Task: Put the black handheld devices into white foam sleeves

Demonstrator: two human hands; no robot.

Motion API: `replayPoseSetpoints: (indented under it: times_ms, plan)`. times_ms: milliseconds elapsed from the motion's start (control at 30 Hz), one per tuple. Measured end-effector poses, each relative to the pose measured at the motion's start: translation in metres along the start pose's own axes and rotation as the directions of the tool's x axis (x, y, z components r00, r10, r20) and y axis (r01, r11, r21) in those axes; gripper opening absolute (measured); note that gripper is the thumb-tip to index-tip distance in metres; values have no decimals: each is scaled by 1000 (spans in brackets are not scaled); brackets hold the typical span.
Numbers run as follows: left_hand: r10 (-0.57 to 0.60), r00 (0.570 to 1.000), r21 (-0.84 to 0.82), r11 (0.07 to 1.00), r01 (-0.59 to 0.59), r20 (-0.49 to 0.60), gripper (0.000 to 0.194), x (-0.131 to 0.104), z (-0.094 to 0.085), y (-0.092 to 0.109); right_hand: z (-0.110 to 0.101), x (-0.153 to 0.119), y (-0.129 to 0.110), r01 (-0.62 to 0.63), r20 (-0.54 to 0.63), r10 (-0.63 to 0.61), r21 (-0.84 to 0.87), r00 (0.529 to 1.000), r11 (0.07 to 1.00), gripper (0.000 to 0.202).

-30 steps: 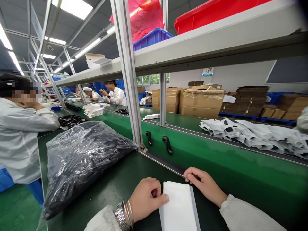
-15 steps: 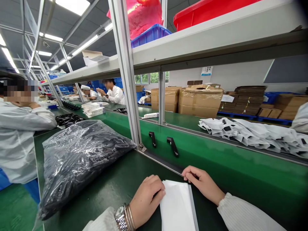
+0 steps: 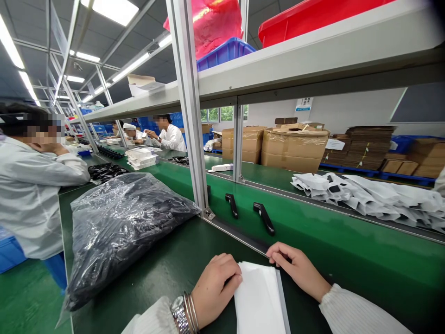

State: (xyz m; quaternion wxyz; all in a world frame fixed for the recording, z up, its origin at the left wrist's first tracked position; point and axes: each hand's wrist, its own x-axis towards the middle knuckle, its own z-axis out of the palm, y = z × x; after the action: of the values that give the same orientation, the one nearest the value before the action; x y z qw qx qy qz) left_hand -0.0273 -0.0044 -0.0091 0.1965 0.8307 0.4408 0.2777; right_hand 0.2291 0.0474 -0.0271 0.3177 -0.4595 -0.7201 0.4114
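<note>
A stack of flat white sleeves or bags (image 3: 261, 297) lies on the dark green bench in front of me. My left hand (image 3: 217, 287), with a watch and bangles on the wrist, rests at the stack's upper left edge. Its fingers are curled, the tips against the corner of the stack. Just past the stack's upper right corner, my right hand (image 3: 295, 266) leans on the bench edge beside the belt, fingers loosely curled together around nothing. Beyond it, two black angled handheld devices (image 3: 264, 218) (image 3: 232, 205) lie on the green conveyor belt (image 3: 347, 246).
A large clear bag of black items (image 3: 128, 232) covers the bench at left. A metal post (image 3: 191, 106) rises beside it and carries a shelf (image 3: 295, 60) overhead. White pouches (image 3: 371, 199) are heaped across the belt. A co-worker (image 3: 31, 185) sits at far left.
The black devices have travelled right along the belt, and another dark shape shows beside the post. My view has shifted slightly left. Both hands keep their places by the stack.
</note>
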Motion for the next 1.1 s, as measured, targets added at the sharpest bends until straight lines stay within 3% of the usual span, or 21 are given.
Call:
replayPoseSetpoints:
  times_ms: [500,600,667,733,767,833,933,1033,1100]
  plan:
    - [18,1000,8,1000,-18,0,20,0,-1,1,2,-2,1,21,-15,-21,-24,1000,999,27]
    - [21,1000,38,999,-21,7,22,1,0,2,-3,2,3,100,-163,-124,-146,979,984,29]
    - [28,1000,85,996,-29,11,24,2,1,4,-11,9,6,142,-300,-256,-354,919,924,26]
    - [54,998,152,987,-56,18,25,4,2,7,-21,20,12,68,-393,-313,-527,865,847,26]
    - [75,997,186,979,-78,22,25,4,3,9,-26,26,16,-2,-429,-281,-550,858,835,30]
    - [125,992,244,961,-129,31,24,5,5,12,-35,37,27,-130,-486,-142,-484,862,865,38]
    - [202,979,304,931,-203,36,24,5,7,16,-42,47,43,-198,-495,17,-316,869,928,42]
    - [251,968,357,902,-241,17,24,5,7,17,-42,46,42,-170,-496,56,-188,867,967,44]
    - [276,961,394,883,-253,1,24,5,8,16,-37,41,28,-63,-471,65,19,880,998,49]
